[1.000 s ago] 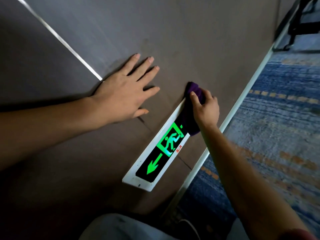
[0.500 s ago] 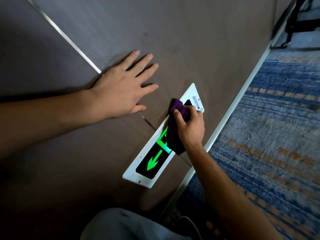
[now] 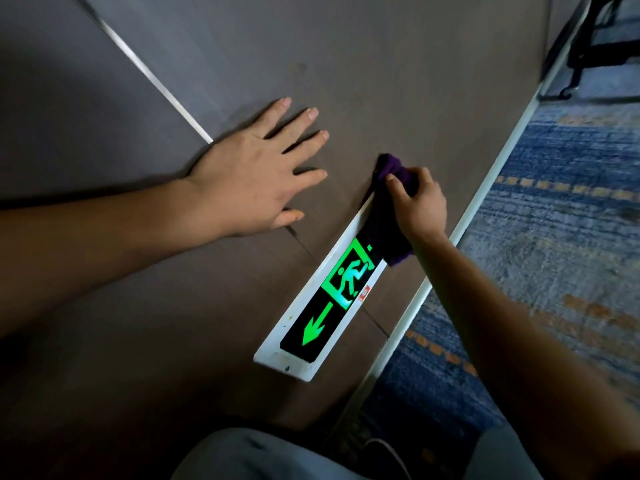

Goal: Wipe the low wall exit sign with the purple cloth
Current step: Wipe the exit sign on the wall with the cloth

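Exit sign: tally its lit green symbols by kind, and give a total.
Running-figure pictogram on the exit sign: 1
Arrow: 1
Total showing: 2
The purple cloth, gripped by the right hand, hides the sign's far end.

Two bare hands, the left hand (image 3: pixel 251 181) and the right hand (image 3: pixel 417 206); one bunched purple cloth (image 3: pixel 389 216); one white-framed rectangular green-lit exit sign (image 3: pixel 322 306); one blue patterned carpet (image 3: pixel 554 237).

Dim indoor scene, murky toward lower left. Green glow from lit exit sign (image 3: pixel 332 289). Soft shadows under left hand (image 3: pixel 249 174). Wide-angle bending at edges; carpet (image 3: pixel 554 237) slightly smeared.
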A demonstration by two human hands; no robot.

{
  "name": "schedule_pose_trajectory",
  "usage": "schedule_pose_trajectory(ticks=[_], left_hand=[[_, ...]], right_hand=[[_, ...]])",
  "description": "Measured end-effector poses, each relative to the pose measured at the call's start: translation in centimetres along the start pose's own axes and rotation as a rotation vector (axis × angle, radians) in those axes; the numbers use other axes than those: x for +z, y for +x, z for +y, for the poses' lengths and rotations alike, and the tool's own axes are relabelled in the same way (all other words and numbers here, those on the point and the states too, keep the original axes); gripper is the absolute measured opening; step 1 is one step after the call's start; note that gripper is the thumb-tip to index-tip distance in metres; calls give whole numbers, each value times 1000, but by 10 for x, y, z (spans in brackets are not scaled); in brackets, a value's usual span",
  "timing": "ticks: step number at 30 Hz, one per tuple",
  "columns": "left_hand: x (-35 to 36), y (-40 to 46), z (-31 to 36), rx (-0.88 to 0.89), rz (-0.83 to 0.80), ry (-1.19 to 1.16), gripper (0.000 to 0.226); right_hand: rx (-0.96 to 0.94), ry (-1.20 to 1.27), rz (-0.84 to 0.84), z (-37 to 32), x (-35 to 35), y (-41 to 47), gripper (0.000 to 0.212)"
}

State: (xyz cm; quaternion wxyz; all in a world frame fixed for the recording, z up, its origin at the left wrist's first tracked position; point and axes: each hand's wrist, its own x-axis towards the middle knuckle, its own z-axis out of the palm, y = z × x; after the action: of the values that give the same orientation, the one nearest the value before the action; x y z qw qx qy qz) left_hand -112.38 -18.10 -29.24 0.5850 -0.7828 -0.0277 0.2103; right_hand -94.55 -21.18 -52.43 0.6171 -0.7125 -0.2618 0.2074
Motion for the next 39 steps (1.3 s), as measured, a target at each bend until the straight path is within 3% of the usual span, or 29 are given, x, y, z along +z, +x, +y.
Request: schedule_pose_trajectory(ticks=[7,13,20,25,29,39], left_hand=[[0,0,2,-13,1,1,75],[-2,-1,3,-16,-8,-15,76],[1,-1,2,-22,1,-50,74],[1,0,2,-14,19,-50,74],[0,0,2,-17,16,-51,73],[-7,2,2,32,-58,-77,62]], right_hand=[[16,76,-33,6,20,-75,30],[7,136,-86,7,37,-148,33],[-20,261,16,12,8,-96,35],[-1,161,9,6,-8,-35,47],[-28,116,-24,2,-4,-19,43],[-59,117,-77,-1,28,-131,31]])
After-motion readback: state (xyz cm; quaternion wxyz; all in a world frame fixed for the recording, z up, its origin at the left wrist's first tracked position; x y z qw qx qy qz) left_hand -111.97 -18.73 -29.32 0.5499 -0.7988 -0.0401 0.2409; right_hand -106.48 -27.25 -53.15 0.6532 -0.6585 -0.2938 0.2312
